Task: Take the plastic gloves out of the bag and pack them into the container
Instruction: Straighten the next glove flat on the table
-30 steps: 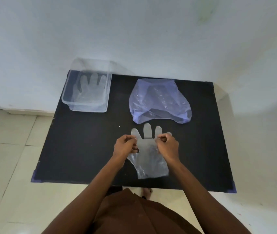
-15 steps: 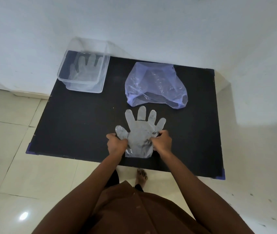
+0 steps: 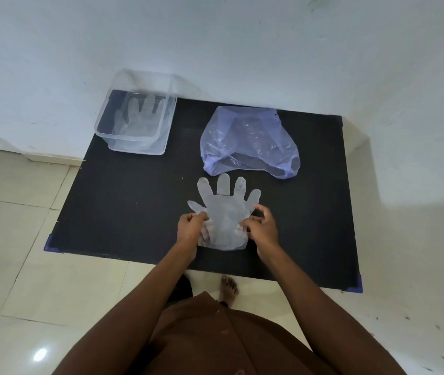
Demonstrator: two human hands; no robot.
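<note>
A clear plastic glove (image 3: 224, 209) lies flat on the black table (image 3: 123, 201), fingers pointing away from me. My left hand (image 3: 189, 230) pinches its left edge near the thumb. My right hand (image 3: 262, 228) rests at its right edge with fingers partly spread, fingertips touching the plastic. Beyond the glove lies the bluish plastic bag (image 3: 247, 142), its mouth facing me. The clear container (image 3: 137, 123) stands at the table's far left corner with another glove (image 3: 137, 117) lying inside.
A white wall runs behind the table. Pale floor tiles (image 3: 20, 239) surround the table on the left and front. My bare foot (image 3: 229, 289) shows just under the table's near edge.
The glove has been spread flat, with its fingers now fanned out. My hands slid from the glove's upper part down to its sides near the cuff; the right hand's fingers have loosened.
</note>
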